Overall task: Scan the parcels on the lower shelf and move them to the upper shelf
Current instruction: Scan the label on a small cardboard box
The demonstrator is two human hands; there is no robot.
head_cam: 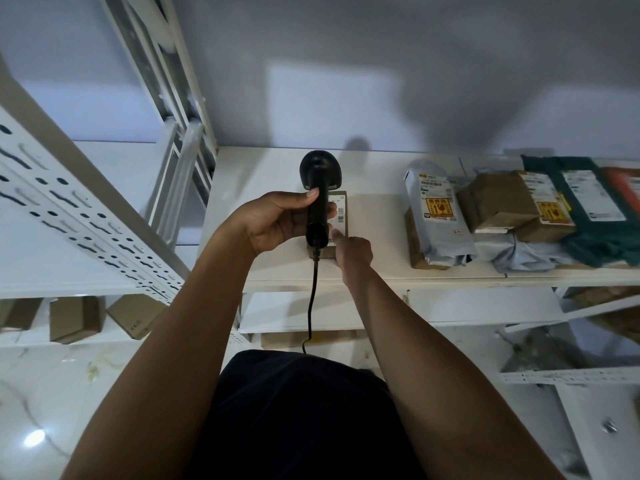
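Note:
My left hand grips the handle of a black corded barcode scanner, its head pointing away over a small brown cardboard parcel with a white label. The parcel lies on the white upper shelf. My right hand rests at the parcel's near right corner, its fingers curled and one fingertip touching the label. Whether it grips the parcel is hidden by the hand itself.
Further right on the same shelf lie a grey mailer bag, a brown box with a yellow fragile sticker and a green bag. Brown boxes sit on the lower left shelf. A perforated white upright crosses the left.

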